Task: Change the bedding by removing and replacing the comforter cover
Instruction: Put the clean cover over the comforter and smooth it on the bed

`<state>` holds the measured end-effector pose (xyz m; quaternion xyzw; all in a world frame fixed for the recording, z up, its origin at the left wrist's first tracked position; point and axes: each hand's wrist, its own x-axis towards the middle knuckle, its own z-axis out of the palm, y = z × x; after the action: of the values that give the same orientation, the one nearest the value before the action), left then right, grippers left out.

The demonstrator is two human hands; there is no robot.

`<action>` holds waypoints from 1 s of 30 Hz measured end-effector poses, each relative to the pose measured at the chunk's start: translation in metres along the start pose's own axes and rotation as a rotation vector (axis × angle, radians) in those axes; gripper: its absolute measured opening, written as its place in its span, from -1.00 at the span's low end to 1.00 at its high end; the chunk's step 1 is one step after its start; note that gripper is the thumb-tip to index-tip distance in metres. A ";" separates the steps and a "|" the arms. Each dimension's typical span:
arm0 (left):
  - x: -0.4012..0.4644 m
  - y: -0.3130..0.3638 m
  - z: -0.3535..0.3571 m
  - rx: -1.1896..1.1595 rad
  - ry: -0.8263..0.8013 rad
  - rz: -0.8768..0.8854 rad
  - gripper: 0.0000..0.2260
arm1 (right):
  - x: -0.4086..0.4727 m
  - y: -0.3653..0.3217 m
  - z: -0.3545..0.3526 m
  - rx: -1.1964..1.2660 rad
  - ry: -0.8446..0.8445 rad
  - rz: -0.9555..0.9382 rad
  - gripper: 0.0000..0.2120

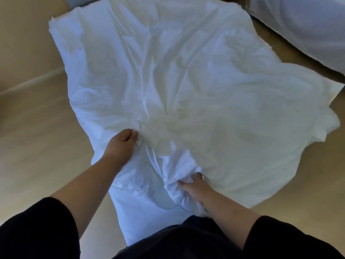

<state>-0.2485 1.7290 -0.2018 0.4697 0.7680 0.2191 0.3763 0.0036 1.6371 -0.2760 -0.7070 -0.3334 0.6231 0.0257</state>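
Note:
A white comforter cover (pixel 186 75) lies spread and wrinkled over the floor, reaching from near my body to the far wall. Under its near part a white padded comforter (pixel 141 199) shows, bluish in the shade. My left hand (pixel 122 143) pinches a fold of the cover at the left of a bunched knot of cloth. My right hand (pixel 194 186) grips a gathered wad of the cover lower down, fingers sunk into the fabric. Both arms wear black sleeves.
Light wooden floor (pixel 37 146) lies on both sides of the bedding. A white bed or mattress edge (pixel 308 28) stands at the top right. A pale wall with a skirting board (pixel 28 83) runs along the left.

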 end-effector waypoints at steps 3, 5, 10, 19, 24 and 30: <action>0.000 -0.009 0.003 0.006 -0.019 0.010 -0.72 | 0.019 0.011 0.022 0.030 0.042 -0.008 -0.44; -0.001 -0.018 0.002 0.083 -0.069 0.072 -0.73 | 0.029 0.013 0.033 0.337 0.102 -0.020 -0.76; -0.011 -0.054 0.001 0.891 -0.275 0.263 -0.04 | 0.022 0.002 0.005 0.757 0.341 -0.134 -0.78; -0.022 -0.069 0.022 0.707 -0.219 0.259 -0.72 | -0.034 0.047 -0.154 0.789 0.892 -0.108 -0.81; -0.042 -0.038 0.034 0.566 -0.151 0.444 -0.76 | -0.070 0.071 -0.211 0.526 0.932 -0.176 -0.86; -0.053 0.046 0.004 0.482 -0.218 0.667 -0.77 | -0.097 0.101 -0.276 0.597 0.877 -0.011 -0.88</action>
<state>-0.2050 1.7036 -0.1527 0.7874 0.5589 0.0920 0.2433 0.2957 1.6149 -0.1762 -0.8613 -0.1031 0.3366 0.3663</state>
